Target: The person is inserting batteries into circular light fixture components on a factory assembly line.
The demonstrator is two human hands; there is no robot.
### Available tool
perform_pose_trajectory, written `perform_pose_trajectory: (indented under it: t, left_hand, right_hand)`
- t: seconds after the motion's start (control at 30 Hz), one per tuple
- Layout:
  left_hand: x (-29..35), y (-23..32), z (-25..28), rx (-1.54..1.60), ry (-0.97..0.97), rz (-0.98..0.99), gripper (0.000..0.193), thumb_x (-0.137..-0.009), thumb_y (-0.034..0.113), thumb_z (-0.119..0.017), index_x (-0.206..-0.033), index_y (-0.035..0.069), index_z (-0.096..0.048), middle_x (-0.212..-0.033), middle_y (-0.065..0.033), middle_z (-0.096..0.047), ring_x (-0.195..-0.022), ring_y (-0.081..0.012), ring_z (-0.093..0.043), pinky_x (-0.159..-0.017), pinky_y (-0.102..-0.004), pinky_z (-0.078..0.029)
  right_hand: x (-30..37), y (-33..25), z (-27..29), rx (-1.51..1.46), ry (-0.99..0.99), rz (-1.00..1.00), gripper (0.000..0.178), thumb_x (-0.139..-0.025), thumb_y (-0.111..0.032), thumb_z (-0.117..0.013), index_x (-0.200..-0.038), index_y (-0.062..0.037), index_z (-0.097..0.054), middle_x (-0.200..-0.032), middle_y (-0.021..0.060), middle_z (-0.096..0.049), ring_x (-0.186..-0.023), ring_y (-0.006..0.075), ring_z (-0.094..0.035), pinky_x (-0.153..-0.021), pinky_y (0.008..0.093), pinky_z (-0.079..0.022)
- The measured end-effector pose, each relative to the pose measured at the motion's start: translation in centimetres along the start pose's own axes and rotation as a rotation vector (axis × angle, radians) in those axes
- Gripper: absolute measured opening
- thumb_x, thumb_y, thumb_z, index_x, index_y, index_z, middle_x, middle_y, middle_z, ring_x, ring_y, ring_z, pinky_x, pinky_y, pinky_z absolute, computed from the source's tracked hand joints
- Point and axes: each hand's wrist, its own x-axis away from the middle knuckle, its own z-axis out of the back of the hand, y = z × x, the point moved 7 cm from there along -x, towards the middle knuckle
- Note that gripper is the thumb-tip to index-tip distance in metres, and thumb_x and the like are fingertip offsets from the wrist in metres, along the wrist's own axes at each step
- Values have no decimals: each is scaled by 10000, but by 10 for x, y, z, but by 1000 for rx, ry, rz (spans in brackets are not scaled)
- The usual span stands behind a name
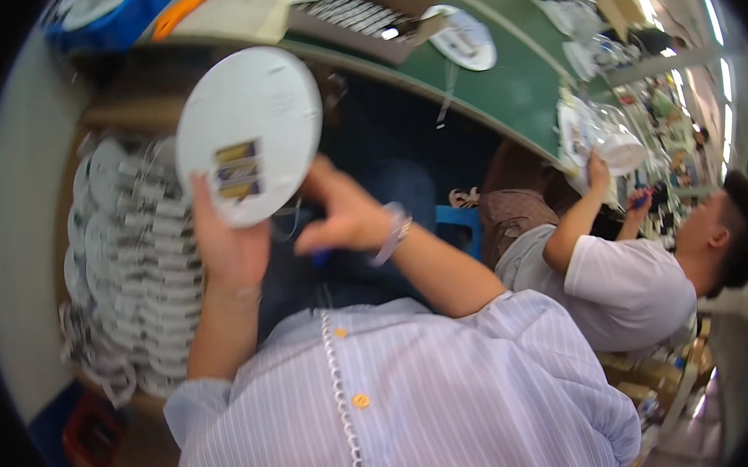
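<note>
My left hand [232, 248] grips a round white plastic disc [253, 112] by its lower edge, thumb on the face toward me. Set into that face is a rectangular battery compartment [239, 171] with several gold-and-dark batteries in it. Close by the disc's lower right edge is my right hand [342, 214], its thumb and fingers apart. Some of its fingertips are hidden at the disc's rim, so I cannot tell whether they touch it. A thin clear cord or strip [286, 222] hangs between the two hands.
At my left rises a stack of white discs [137, 259]. The green workbench [512, 94] carries a carton of small parts [359, 18] and another white disc [462, 36] with a dangling wire. To my right a co-worker [620, 277] handles white pieces. A blue stool [460, 227] stands between us.
</note>
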Motion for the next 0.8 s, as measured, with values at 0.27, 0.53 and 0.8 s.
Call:
perform_pose_trajectory:
  t: [0.27,0.53,0.8]
  left_hand:
    - [29,75,-50,-93,-346,-270,414,-875,267,-376,-1226,53,-328,-1227,-121,-401,-1092,-258,-427,-939,-403,-347]
    - [55,103,-56,-228,184,-623,476,-886,257,-350,-1258,-14,-230,-1267,-181,-313,-1133,-265,-368,-963,-379,-317]
    - [104,107,-71,-102,-718,-563,532,-873,347,-348,-1257,-5,-244,-1292,-175,-287,-1196,-312,-267,-1006,-443,-210]
  right_hand:
    - [36,14,-43,-41,-225,-219,164,-807,-148,-518,-790,12,-547,-642,65,-563,-563,129,-560,-535,219,-439]
    - [39,-12,-36,31,-174,-219,254,-878,-202,-368,-808,-10,-519,-596,35,-545,-478,92,-478,-474,208,-390]
    - [40,-41,-51,22,-247,-168,247,-871,-198,-392,-792,-15,-538,-628,28,-599,-468,98,-519,-473,210,-416]
